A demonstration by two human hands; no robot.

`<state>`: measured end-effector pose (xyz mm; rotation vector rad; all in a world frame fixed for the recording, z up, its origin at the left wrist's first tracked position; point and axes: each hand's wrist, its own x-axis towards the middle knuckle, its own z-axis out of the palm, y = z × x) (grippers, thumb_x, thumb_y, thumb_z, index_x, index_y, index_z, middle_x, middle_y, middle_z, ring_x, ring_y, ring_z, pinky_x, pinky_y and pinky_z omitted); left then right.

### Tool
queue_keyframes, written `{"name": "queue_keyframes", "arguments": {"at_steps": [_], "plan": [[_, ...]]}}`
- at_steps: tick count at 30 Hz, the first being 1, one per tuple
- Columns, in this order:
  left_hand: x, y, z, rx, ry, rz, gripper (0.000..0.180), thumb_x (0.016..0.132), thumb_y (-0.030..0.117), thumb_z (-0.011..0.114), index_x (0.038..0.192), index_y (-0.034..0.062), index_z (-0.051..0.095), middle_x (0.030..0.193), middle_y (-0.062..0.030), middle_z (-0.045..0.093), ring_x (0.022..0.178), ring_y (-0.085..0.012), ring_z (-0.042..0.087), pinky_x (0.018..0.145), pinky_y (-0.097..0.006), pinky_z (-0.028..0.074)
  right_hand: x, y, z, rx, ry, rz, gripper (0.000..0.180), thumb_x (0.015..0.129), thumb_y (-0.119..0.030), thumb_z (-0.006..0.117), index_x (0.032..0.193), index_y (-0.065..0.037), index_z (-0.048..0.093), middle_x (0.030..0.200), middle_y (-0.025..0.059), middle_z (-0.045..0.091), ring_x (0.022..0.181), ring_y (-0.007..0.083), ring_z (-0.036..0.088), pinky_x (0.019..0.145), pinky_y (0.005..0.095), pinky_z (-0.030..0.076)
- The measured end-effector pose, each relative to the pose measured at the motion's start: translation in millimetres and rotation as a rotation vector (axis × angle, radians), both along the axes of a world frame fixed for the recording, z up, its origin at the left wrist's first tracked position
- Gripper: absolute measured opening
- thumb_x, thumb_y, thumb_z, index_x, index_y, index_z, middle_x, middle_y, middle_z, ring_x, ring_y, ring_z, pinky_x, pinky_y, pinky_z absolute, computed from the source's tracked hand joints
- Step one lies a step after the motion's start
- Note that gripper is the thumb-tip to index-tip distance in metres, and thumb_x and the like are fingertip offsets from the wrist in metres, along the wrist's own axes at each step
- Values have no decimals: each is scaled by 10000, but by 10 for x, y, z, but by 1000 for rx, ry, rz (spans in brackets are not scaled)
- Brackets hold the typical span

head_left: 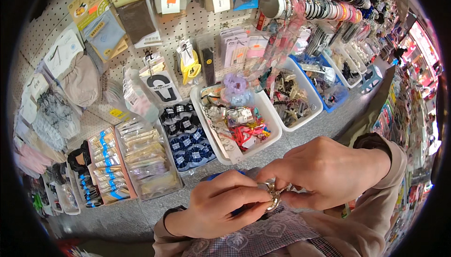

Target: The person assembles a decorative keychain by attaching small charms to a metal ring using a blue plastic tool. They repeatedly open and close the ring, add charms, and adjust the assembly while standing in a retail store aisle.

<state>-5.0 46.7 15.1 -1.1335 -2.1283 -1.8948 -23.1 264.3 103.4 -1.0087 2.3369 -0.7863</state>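
A small, shiny, gold-and-silver metal accessory is held between my two hands, low in the view; its exact kind is partly hidden by fingers. My left hand pinches it from the left, fingers closed. From the right, my right hand grips its other side with thumb and bent fingers. Just beyond the hands stands a white bin of hair accessories, with red pieces and a lilac scrunchie in it.
To its left are a tray of dark blue and black hair ties and a bin of packaged items. Right of it come another white bin of clips and a blue bin. Packages hang on a pegboard; headbands fill a rack.
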Motion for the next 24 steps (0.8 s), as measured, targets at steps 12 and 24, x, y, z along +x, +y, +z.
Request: {"name": "queue_keyframes", "arguments": {"at_steps": [12,24], "plan": [[207,280,-238,-333,-25,-192,139,752,42,793,859,28,705,958,-134,736,705,-243,723,593,-312,592,317,487,-700,-361,-359,-162,250,809,-61,669,1022,-18,545,772,133,661,691,341,668,588,422,523],[387,839,-658,-228,-481,-330,192,796,29,771,938,35,643,949,-95,749,687,-188,716,581,-283,554,200,1222,-1373,-415,-987,56,238,917,-99,631,1126,10,601,926,119,698,873,198,675,747,348,521]]}}
